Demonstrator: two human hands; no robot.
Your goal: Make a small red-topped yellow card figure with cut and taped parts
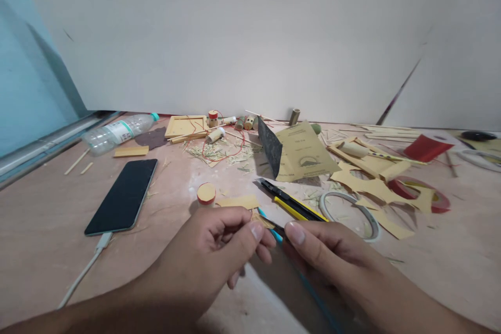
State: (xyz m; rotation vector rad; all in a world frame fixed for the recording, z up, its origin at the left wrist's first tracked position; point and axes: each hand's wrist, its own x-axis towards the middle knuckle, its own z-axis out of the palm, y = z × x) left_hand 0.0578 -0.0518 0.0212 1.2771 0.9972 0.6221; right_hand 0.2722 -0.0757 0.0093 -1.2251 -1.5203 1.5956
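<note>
In front of me, both hands are close together above the table. My left hand [223, 245] is closed, its thumb pressed to the fingers at a small tan piece [263, 218] that shows only in part. My right hand [332, 255] pinches a slim dark pointed tool [276, 228], mostly hidden by the thumb; its tip reaches the tan piece. A blue strip [276, 236] passes behind the fingers. Just beyond lie a yellow and black utility knife [295, 203], a tan paper strip [238, 202] and a small round-topped cylinder [206, 194] with a red rim.
At left are a phone [123, 195] on a white cable [88, 271] and a plastic bottle [117, 133]. Folded sandpaper [305, 151] stands mid-table. Rightward lie a tape roll [376, 222], cut tan paper [371, 188] and a red tape roll [444, 201]. A white wall [250, 36] rises behind.
</note>
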